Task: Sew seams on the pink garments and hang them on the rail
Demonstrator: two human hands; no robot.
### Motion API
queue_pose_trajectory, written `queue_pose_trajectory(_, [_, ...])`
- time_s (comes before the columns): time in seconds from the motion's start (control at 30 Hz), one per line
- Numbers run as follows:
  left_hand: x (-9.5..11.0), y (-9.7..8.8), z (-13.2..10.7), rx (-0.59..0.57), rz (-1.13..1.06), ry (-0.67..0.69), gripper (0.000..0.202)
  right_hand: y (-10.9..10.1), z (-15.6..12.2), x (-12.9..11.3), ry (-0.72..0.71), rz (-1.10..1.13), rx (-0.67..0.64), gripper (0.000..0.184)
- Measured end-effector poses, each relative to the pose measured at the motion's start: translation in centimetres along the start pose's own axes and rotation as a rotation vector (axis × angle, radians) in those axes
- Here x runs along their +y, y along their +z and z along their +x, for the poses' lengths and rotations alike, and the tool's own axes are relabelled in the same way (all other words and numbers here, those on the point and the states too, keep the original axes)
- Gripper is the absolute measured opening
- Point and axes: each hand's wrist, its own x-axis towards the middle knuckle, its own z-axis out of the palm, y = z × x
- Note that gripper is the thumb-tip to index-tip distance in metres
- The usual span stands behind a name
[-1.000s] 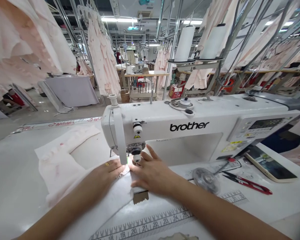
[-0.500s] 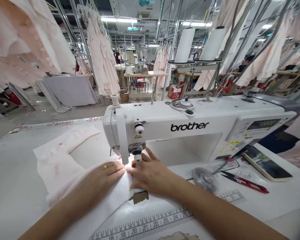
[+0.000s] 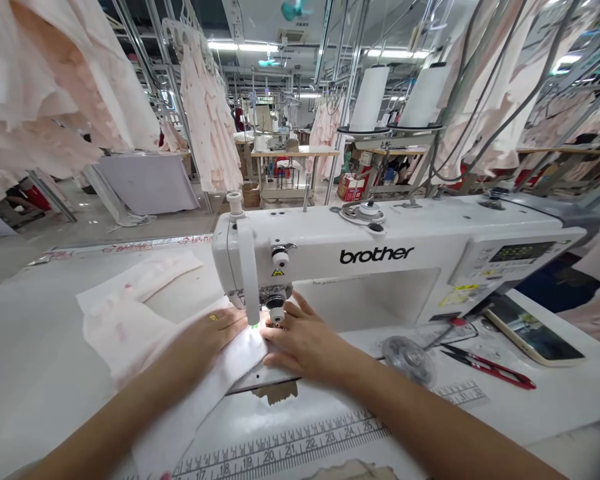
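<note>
A white and pale pink piece of fabric (image 3: 240,353) lies under the needle area of a white sewing machine (image 3: 310,233). My left hand (image 3: 220,330), with a gold-coloured ring, rests flat on the fabric to the left of the needle. Its fingers are stretched out toward the machine head. To the right of the needle, my right hand (image 3: 305,343) has its fingers spread, with thumb and forefinger touching the fabric's right edge. The presser foot is mostly hidden behind a hanging white strip (image 3: 249,273) and my fingers. A lamp lights the spot brightly.
Red-handled thread snips (image 3: 490,367), a phone (image 3: 535,330) and a clear round object (image 3: 407,360) lie on the right. A printed ruler scale (image 3: 280,457) runs along the near table. Two thread cones (image 3: 370,100) stand behind the machine; pink garments (image 3: 207,120) hang around.
The fabric's near part has shifted leftward, baring more of the metal plate by the needle. My left hand has drawn slightly left; my right hand stays near the needle. The view has shifted slightly.
</note>
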Motion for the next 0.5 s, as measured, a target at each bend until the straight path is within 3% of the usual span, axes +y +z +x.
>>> queue_pose_trajectory(0.33, [0.6, -0.1, -0.2, 0.043, 0.1, 0.009, 0.047, 0.1, 0.2, 0.7, -0.029, -0.017, 0.065, 0.032])
queue_pose_trajectory(0.4, [0.0, -0.6, -0.4, 0.104, 0.146, -0.085, 0.039, 0.3, 0.3, 0.9, -0.024, -0.015, 0.093, 0.031])
queue_pose_trajectory(0.5, [-2.9, -2.1, -1.7, 0.128, 0.212, -0.434, 0.041, 0.3, 0.3, 1.1, -0.02, 0.002, 0.114, 0.029])
